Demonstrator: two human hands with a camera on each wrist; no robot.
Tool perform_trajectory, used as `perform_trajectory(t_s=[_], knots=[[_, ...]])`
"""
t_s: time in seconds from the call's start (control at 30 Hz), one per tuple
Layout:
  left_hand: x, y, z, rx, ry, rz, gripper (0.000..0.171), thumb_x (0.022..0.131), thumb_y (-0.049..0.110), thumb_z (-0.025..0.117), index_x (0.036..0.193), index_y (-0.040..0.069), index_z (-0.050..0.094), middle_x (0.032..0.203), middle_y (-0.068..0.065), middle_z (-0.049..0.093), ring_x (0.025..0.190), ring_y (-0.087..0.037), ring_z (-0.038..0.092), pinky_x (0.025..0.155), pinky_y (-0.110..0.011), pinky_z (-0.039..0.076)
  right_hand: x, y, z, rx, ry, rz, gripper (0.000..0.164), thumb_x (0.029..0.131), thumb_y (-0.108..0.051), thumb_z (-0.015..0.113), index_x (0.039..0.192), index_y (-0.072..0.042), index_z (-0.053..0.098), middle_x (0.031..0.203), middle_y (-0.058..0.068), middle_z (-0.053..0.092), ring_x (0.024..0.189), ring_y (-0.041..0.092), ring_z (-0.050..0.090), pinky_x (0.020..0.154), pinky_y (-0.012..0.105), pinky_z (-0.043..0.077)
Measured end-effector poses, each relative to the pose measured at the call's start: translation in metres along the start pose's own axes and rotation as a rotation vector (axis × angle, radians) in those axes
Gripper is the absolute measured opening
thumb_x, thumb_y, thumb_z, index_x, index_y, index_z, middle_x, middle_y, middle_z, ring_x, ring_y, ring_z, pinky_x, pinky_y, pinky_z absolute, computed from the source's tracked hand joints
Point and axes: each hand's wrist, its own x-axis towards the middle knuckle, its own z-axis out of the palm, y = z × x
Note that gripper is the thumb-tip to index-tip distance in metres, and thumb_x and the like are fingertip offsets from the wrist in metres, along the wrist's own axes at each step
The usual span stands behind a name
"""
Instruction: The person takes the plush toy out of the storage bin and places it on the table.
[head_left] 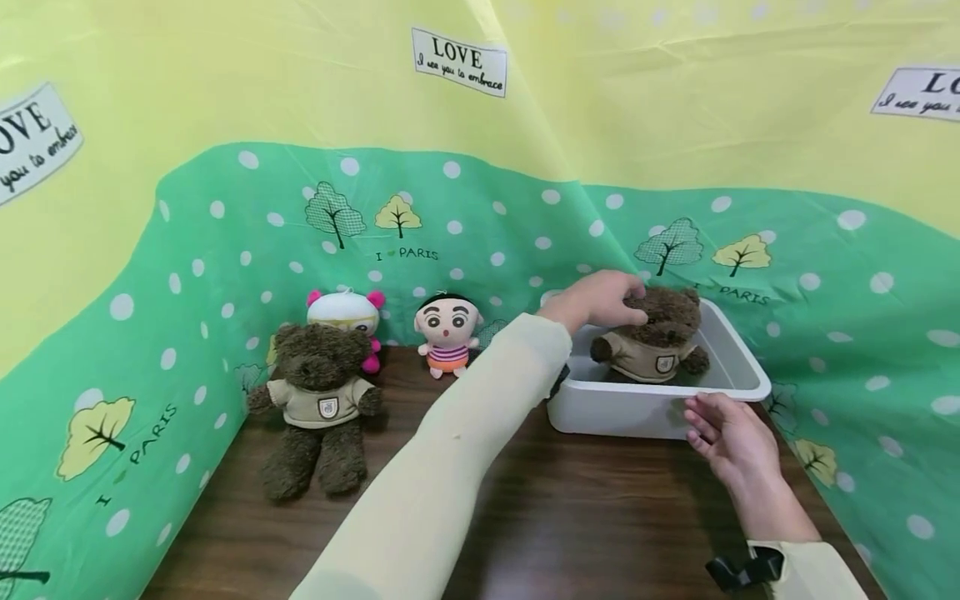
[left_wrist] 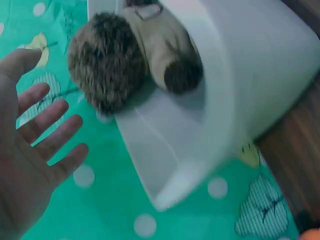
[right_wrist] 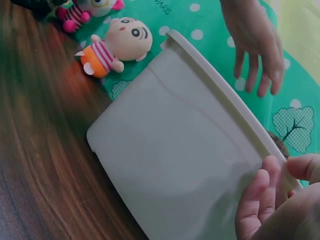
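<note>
A white plastic bin (head_left: 626,411) stands at the right of the table, and a brown teddy bear (head_left: 663,354) in a beige shirt sits upright inside it. Over the bin, beside the bear's head, is my left hand (head_left: 600,298). Its fingers are spread and hold nothing, with a gap to the bear's head (left_wrist: 107,62) in the left wrist view. My right hand (head_left: 738,442) holds the bin's front rim near the right corner. In the right wrist view its thumb is at the rim and its curled fingers (right_wrist: 257,192) lie against the outer wall.
A second brown teddy bear (head_left: 318,408) sits at the table's left. Behind it is a white-and-pink doll (head_left: 341,310), partly hidden. A boy doll (head_left: 447,333) in a striped shirt sits near the back cloth (head_left: 517,217). The wooden table (head_left: 570,517) is enclosed by cloth.
</note>
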Motion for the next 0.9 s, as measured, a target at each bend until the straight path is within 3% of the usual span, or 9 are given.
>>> perform_trajectory(t_s=[0.23, 0.37, 0.47, 0.67, 0.9], knots=[[0.024, 0.021, 0.014, 0.109, -0.046, -0.058, 0.054, 0.102, 0.045, 0.057, 0.152, 0.030, 0.046, 0.152, 0.014, 0.049, 0.141, -0.003, 0.044, 0.113, -0.019, 0.038, 0.004, 0.003, 0.006, 0.001, 0.002, 0.003, 0.025, 0.097, -0.022, 0.073, 0.110, -0.024, 0.051, 0.084, -0.007, 0.077, 0.074, 0.010, 0.071, 0.064, 0.031, 0.055], [0.035, 0.033, 0.022, 0.179, -0.075, -0.104, 0.058, 0.103, 0.048, 0.053, 0.158, 0.038, 0.036, 0.161, 0.018, 0.036, 0.148, 0.001, 0.031, 0.117, -0.018, 0.031, 0.003, 0.002, 0.001, 0.009, -0.003, -0.017, 0.019, 0.097, -0.021, 0.072, 0.106, -0.024, 0.056, 0.083, -0.006, 0.077, 0.072, 0.010, 0.071, 0.063, 0.031, 0.055], [0.040, 0.038, 0.027, 0.188, -0.092, -0.175, 0.063, 0.103, 0.050, 0.051, 0.160, 0.043, 0.026, 0.167, 0.019, 0.021, 0.153, 0.000, 0.022, 0.121, -0.021, 0.026, 0.002, 0.001, -0.003, 0.011, -0.030, -0.026, 0.011, 0.099, -0.021, 0.070, 0.102, -0.023, 0.060, 0.083, -0.006, 0.077, 0.073, 0.010, 0.071, 0.063, 0.031, 0.055], [0.040, 0.035, 0.035, 0.178, -0.072, -0.304, 0.071, 0.103, 0.053, 0.050, 0.163, 0.042, 0.014, 0.170, 0.014, 0.011, 0.156, -0.007, 0.018, 0.125, -0.029, 0.024, 0.003, 0.002, -0.005, -0.016, -0.033, -0.038, 0.014, 0.099, -0.020, 0.069, 0.105, -0.023, 0.056, 0.084, -0.007, 0.077, 0.073, 0.009, 0.071, 0.063, 0.030, 0.055], [0.042, 0.026, 0.039, 0.107, -0.082, -0.301, 0.077, 0.102, 0.051, 0.053, 0.165, 0.038, 0.010, 0.171, 0.014, 0.011, 0.156, -0.005, 0.018, 0.122, -0.024, 0.028, 0.005, 0.003, -0.005, -0.027, -0.023, -0.048, 0.019, 0.098, -0.023, 0.071, 0.108, -0.023, 0.055, 0.086, -0.007, 0.078, 0.074, 0.009, 0.071, 0.063, 0.030, 0.056]])
